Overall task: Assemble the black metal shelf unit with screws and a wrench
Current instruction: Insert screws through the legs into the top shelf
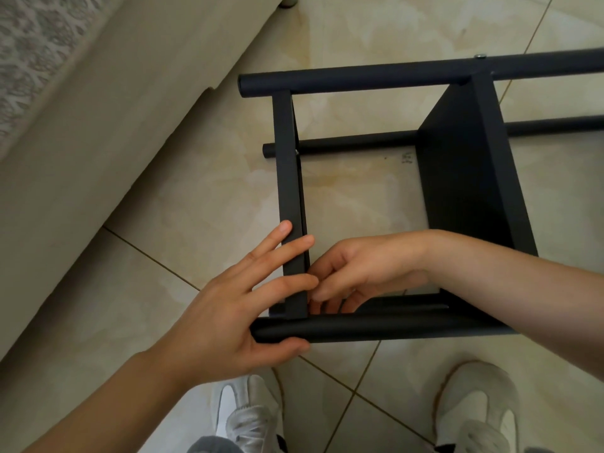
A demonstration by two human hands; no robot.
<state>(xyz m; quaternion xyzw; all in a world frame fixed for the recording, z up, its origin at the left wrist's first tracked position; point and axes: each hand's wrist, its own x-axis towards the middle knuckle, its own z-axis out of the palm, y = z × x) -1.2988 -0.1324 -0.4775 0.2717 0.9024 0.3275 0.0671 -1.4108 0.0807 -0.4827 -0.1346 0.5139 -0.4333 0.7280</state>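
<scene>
1. The floor [376, 44] is glossy beige tile with dark grout lines.
2. A black metal shelf unit [464, 178] lies on its side on the tiles.
3. Two white shoes [245, 416] stand on it at the near edge.
4. A beige upholstered base [114, 142] runs along the left, its leg [289, 0] on the tile.

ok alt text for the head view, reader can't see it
Two bare hands work at the near corner of a black metal shelf frame lying on a tiled floor. The left hand holds the near tube, fingers across a crossbar; the right hand curls its fingers inside that corner.
</scene>
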